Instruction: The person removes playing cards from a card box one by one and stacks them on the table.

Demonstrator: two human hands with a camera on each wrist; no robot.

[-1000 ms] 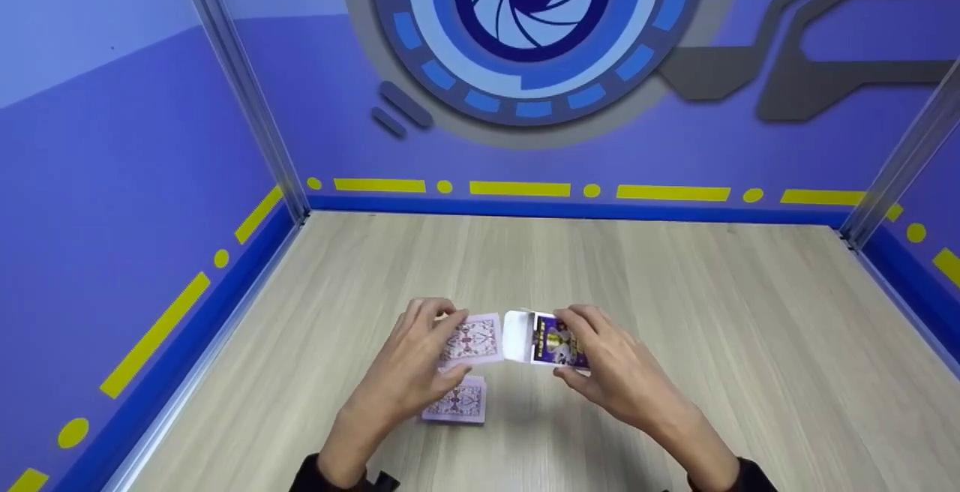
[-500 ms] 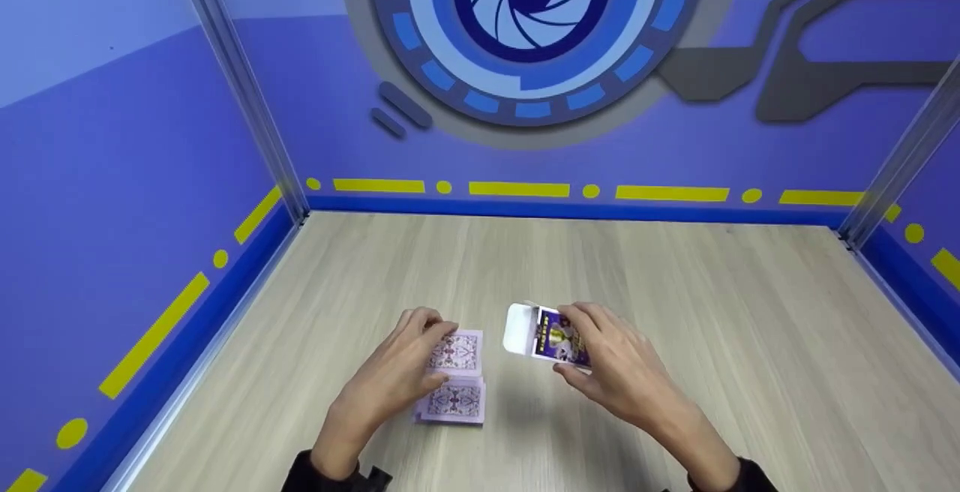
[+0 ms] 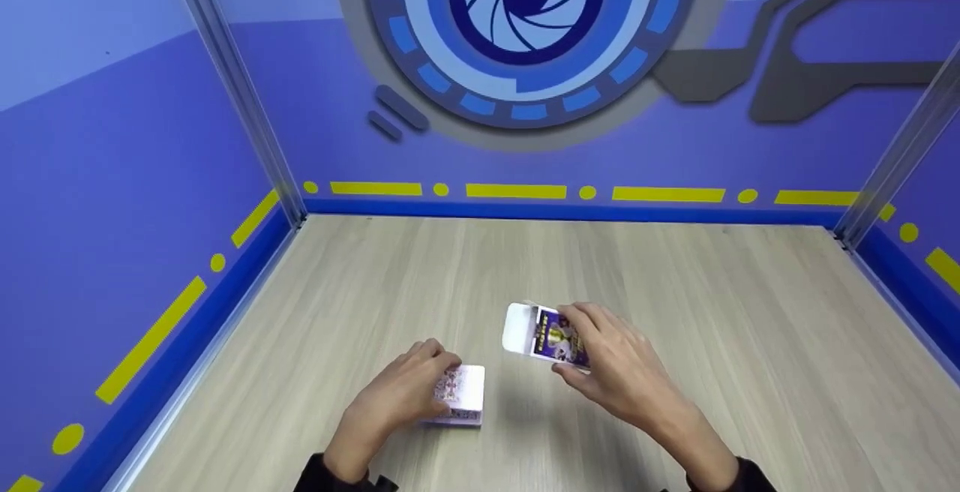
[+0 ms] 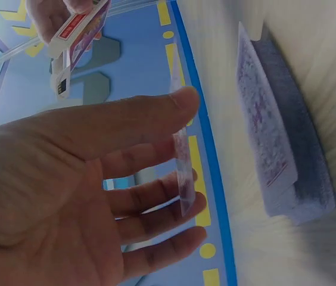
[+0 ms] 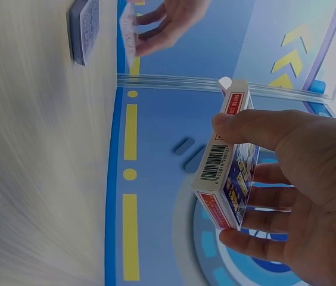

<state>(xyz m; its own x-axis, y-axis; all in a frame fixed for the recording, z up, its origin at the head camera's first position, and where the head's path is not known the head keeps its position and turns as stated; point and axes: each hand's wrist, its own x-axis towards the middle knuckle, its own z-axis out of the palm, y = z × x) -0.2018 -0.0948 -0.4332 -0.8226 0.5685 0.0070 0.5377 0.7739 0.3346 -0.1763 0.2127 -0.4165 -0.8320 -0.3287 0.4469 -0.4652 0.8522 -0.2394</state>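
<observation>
My left hand (image 3: 405, 387) pinches a playing card (image 4: 183, 161) between thumb and fingers, with a patterned back and a pale edge. It is raised above the deck of cards (image 4: 269, 125), which it overlaps in the head view. The deck lies face down on the table, its upper cards slightly out of line with those below. My right hand (image 3: 626, 364) grips a small purple and white card box (image 5: 227, 155) by its sides. The box is held up off the table, its white end flap (image 3: 519, 328) unfolded towards the left. Its inside is hidden.
The wood-grain table (image 3: 675, 282) is enclosed by blue printed walls (image 3: 150, 252) at the back and both sides. Metal corner posts (image 3: 240, 94) stand where the walls meet.
My left hand has drawn the playing card left, away from the box, then nearer to me over the deck. The right hand and the box have barely moved.
</observation>
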